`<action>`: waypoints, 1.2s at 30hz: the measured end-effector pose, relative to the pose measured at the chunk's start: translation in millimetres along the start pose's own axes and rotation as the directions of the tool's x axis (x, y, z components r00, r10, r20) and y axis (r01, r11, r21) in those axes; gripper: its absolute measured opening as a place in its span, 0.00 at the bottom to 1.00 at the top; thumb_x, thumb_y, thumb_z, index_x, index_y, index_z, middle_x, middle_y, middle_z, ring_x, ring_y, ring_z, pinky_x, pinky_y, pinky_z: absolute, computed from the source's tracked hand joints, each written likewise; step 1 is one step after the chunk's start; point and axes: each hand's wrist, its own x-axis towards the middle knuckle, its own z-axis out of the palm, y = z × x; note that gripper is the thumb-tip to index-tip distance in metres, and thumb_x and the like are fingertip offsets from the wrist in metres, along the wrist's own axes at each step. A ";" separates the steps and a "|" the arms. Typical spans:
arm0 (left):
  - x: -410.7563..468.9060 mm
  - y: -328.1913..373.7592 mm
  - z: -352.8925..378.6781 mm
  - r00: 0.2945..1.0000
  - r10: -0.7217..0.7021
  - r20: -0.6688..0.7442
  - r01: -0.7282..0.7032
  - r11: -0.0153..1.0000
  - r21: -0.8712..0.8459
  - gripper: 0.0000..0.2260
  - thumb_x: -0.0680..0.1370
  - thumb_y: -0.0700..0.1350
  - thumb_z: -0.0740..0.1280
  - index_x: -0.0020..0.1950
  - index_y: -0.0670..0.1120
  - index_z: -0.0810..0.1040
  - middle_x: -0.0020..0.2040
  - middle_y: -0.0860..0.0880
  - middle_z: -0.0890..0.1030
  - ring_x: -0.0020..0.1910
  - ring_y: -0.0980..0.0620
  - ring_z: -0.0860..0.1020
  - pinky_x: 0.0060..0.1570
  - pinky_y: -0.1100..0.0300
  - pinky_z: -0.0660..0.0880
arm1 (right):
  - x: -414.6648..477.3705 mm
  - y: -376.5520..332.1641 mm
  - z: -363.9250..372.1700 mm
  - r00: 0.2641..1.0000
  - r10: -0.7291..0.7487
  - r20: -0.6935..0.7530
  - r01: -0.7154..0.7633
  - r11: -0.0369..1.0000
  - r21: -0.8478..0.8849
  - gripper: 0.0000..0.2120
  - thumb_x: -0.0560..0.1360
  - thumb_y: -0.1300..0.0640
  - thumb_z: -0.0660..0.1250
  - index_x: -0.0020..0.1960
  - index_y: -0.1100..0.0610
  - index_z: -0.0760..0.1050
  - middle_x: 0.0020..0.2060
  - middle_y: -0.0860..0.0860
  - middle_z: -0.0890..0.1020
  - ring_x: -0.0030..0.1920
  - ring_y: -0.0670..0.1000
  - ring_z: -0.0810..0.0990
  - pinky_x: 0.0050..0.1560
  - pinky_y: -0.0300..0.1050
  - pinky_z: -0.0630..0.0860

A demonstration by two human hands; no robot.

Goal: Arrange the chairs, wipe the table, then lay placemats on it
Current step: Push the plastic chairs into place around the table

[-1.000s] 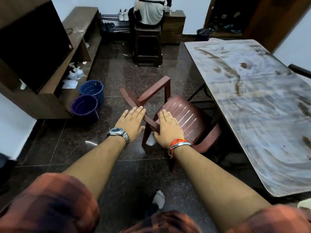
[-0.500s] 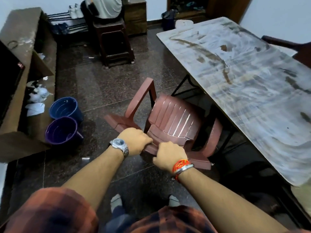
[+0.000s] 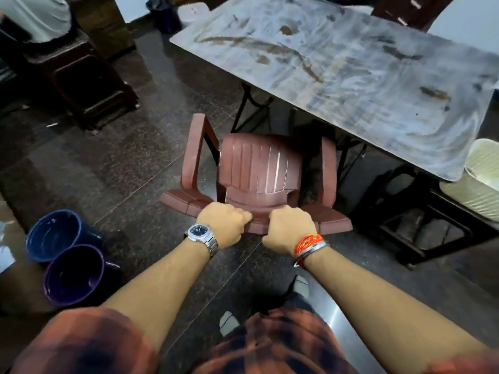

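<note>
A brown plastic armchair [image 3: 259, 168] stands on the dark floor in front of me, its seat facing the table. My left hand [image 3: 225, 221], with a watch on the wrist, grips the top of the chair's backrest. My right hand [image 3: 290, 228], with orange threads and a bangle on the wrist, grips the same edge just beside it. The long table [image 3: 351, 66] has a grey top smeared with brown streaks and stains; its near edge overhangs the front of the chair's seat.
Two buckets, blue [image 3: 55, 233] and purple [image 3: 74, 273], stand on the floor at my left. A dark stool [image 3: 81, 76] with a seated person is at the far left. A pale chair [image 3: 483, 179] and a dark frame are at the right, under the table's end.
My hands went from lying flat on the chair's backrest to gripping it. The chair has turned from an angle to face the table squarely and now sits closer to it.
</note>
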 end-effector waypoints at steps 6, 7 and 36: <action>-12.8 -39.6 14.1 0.987 0.136 -0.082 -0.135 0.991 0.023 0.14 0.58 0.45 0.69 0.42 0.52 0.85 0.34 0.53 0.84 0.30 0.48 0.82 0.24 0.59 0.76 | -6.6 -35.7 12.1 0.999 0.028 -0.039 -0.028 1.000 0.010 0.15 0.68 0.48 0.64 0.49 0.56 0.78 0.47 0.56 0.82 0.48 0.61 0.81 0.46 0.49 0.75; -10.4 -44.5 13.5 0.985 0.147 -0.090 -0.146 0.989 0.012 0.14 0.58 0.45 0.68 0.42 0.52 0.84 0.34 0.53 0.84 0.30 0.48 0.82 0.24 0.58 0.76 | -3.6 -38.1 10.2 0.998 0.035 -0.042 -0.034 0.999 0.011 0.15 0.68 0.48 0.64 0.49 0.56 0.78 0.47 0.56 0.82 0.47 0.61 0.81 0.45 0.48 0.75; 145.8 -214.9 -7.4 0.923 0.362 -0.129 -0.362 0.932 0.020 0.16 0.68 0.47 0.57 0.47 0.51 0.82 0.40 0.52 0.84 0.40 0.46 0.84 0.30 0.53 0.78 | 176.0 -66.1 -56.0 0.959 0.267 -0.097 -0.253 0.958 0.135 0.16 0.71 0.47 0.64 0.52 0.57 0.76 0.50 0.57 0.80 0.49 0.62 0.80 0.46 0.49 0.74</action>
